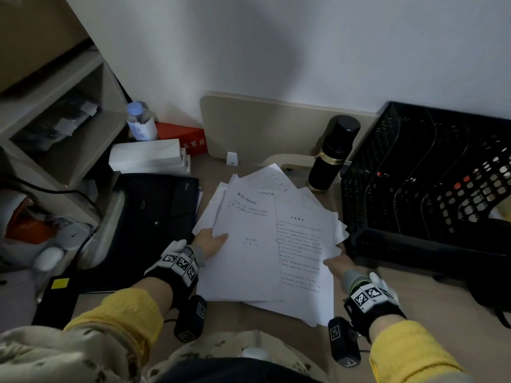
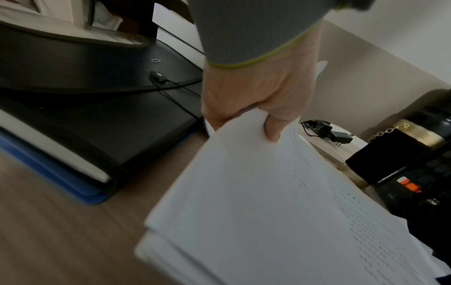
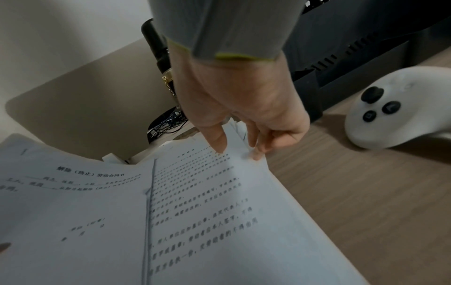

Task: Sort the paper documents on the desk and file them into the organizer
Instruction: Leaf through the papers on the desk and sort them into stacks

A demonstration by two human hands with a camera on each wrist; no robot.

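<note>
From the head view, the loose papers (image 1: 265, 236) lie fanned on the bench (image 1: 226, 316); the black organizer (image 1: 425, 172) beside them seems to hold none, so filing looks unstarted. At the left wrist, the left hand (image 2: 256, 96) pinches several sheets' edge. At the right wrist, the right hand (image 3: 244, 108) pinches the opposite edge.

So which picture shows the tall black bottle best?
The head view: the black bottle stands whole there, cap to base, between the papers and the black organizer. The left wrist view catches only its gold band and lower body at the right edge. The right wrist view shows a sliver behind the right hand.
</note>
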